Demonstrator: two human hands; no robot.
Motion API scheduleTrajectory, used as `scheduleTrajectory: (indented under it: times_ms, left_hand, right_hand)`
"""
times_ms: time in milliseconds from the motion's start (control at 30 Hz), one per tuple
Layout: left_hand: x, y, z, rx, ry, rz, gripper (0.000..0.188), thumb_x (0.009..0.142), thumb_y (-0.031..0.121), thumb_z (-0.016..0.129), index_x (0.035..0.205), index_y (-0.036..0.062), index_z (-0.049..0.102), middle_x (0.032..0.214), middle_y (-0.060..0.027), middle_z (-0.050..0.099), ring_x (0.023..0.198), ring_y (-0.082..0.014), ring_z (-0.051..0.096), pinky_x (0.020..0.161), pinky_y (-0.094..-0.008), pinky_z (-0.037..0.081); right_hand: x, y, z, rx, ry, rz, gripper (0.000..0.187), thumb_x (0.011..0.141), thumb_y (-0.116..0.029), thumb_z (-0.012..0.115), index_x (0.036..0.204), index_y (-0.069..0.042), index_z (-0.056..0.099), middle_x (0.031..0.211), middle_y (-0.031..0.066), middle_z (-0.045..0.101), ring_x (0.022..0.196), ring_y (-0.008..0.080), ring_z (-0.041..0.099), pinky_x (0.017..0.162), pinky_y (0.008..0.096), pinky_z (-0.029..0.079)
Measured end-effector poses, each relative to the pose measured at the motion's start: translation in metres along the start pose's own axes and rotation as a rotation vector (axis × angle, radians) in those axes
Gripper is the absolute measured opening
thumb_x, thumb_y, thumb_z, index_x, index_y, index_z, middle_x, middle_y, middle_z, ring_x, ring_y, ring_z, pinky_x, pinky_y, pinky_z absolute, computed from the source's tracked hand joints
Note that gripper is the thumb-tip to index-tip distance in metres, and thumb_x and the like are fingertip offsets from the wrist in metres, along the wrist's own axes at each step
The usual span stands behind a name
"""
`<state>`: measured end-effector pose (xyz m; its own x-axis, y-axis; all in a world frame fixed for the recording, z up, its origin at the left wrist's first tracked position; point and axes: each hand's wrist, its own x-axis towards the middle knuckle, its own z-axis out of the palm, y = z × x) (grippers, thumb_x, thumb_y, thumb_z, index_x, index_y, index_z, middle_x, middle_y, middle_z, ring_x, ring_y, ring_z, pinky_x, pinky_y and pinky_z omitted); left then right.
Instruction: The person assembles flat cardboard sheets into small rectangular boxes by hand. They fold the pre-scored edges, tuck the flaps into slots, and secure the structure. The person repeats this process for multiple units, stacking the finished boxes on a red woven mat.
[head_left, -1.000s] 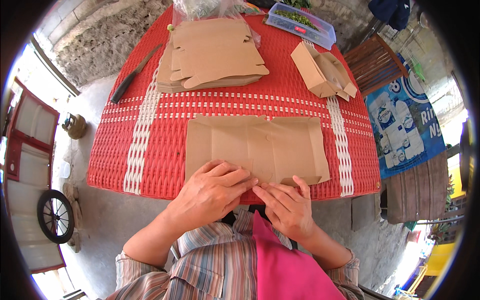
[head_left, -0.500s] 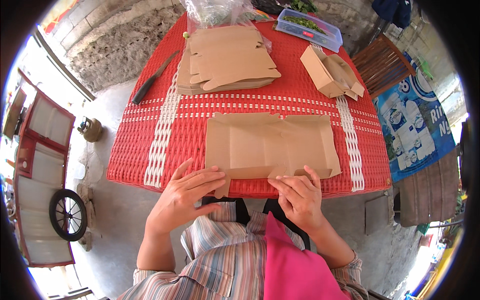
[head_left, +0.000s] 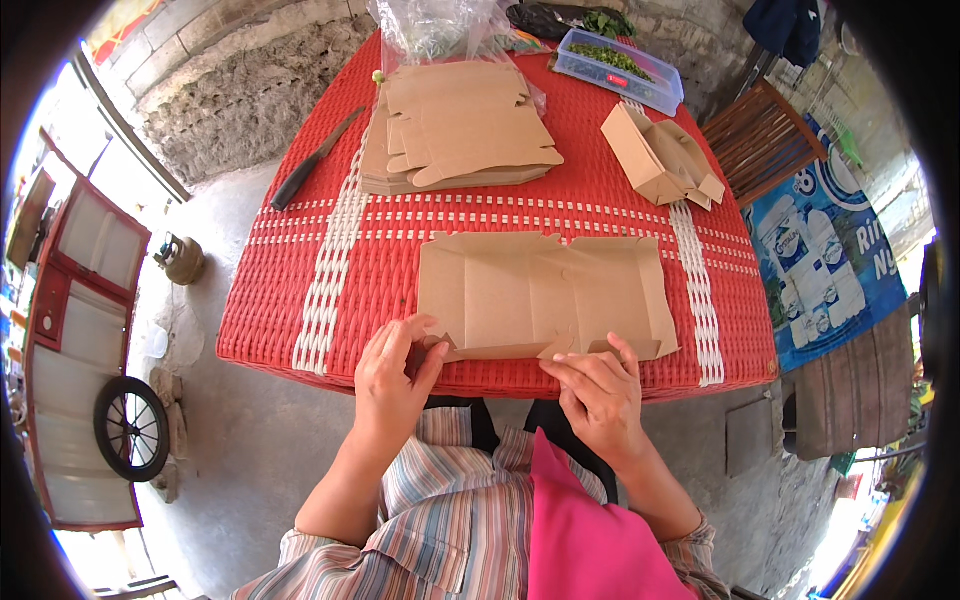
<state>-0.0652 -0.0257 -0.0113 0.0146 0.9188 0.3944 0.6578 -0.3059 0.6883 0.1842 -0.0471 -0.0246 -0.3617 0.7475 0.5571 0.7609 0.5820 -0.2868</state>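
Observation:
A partly folded brown cardboard box (head_left: 500, 290) lies near the front edge of the red woven table (head_left: 270, 335). Its sides are raised a little, and creases cross its inside. My left hand (head_left: 388, 370) is at the near left corner, thumb and fingers closed around a corner flap. At the near side, right of the middle, my right hand (head_left: 600, 395) has its fingertips closed on the front flap; its thumb is partly hidden under the fingers.
Behind the box lies a stack of flat cardboard blanks (head_left: 465, 130), with a knife (head_left: 315, 160) to its left. At right stands a folded cardboard box (head_left: 660, 155). Farther back are a plastic bag (head_left: 435, 35) and a clear tub (head_left: 640, 85) holding green leaves.
My left hand has moved from lying spread over the near left flap to closing on the corner, and the flap has turned upward. My right hand has stayed nearly in place.

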Motion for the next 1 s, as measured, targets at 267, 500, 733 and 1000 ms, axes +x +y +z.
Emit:
scheduleTrajectory:
  times_ms: [267, 500, 733, 1000]
  left_hand:
    - [-0.009, -0.020, 0.004, 0.300, 0.054, 0.343, 0.034, 0.076, 0.014, 0.077, 0.108, 0.0069, 0.068, 0.104, -0.0027, 0.063, 0.099, -0.0218, 0.057, 0.089, -0.0393, 0.040]
    - [-0.027, -0.008, -0.007, 0.395, -0.112, 0.274, 0.041, 0.083, 0.023, 0.069, 0.122, 0.0093, 0.068, 0.123, -0.0011, 0.063, 0.119, -0.0229, 0.053, 0.112, -0.0465, 0.021]
    - [-0.034, -0.009, -0.008, 0.591, -0.099, 0.313, 0.044, 0.088, 0.027, 0.065, 0.130, 0.0143, 0.062, 0.134, 0.0023, 0.057, 0.134, -0.0227, 0.043, 0.114, -0.0491, 0.017]
    - [-0.029, -0.016, -0.007, 0.418, -0.088, 0.318, 0.042, 0.089, 0.019, 0.062, 0.130, 0.0112, 0.062, 0.133, -0.0008, 0.057, 0.132, -0.0250, 0.045, 0.113, -0.0481, 0.020]
  right_hand:
    - [0.001, -0.001, -0.001, -0.001, -0.010, 0.001, 0.035, 0.075, -0.004, 0.068, 0.108, -0.015, 0.073, 0.100, -0.0036, 0.066, 0.087, 0.0120, 0.061, 0.109, 0.0433, 0.034]
    - [-0.001, 0.000, -0.001, 0.007, -0.012, 0.006, 0.035, 0.074, -0.003, 0.068, 0.107, -0.015, 0.073, 0.101, -0.0034, 0.066, 0.089, 0.0118, 0.061, 0.109, 0.0429, 0.034]
    - [-0.001, -0.001, -0.003, 0.024, 0.008, -0.026, 0.035, 0.076, -0.003, 0.068, 0.109, -0.014, 0.072, 0.104, -0.0023, 0.066, 0.098, 0.0135, 0.061, 0.109, 0.0426, 0.034]
    - [-0.015, 0.007, -0.019, 0.021, 0.303, 0.024, 0.034, 0.081, -0.003, 0.065, 0.115, -0.008, 0.067, 0.118, 0.0090, 0.058, 0.107, 0.0279, 0.058, 0.103, 0.0508, 0.036]
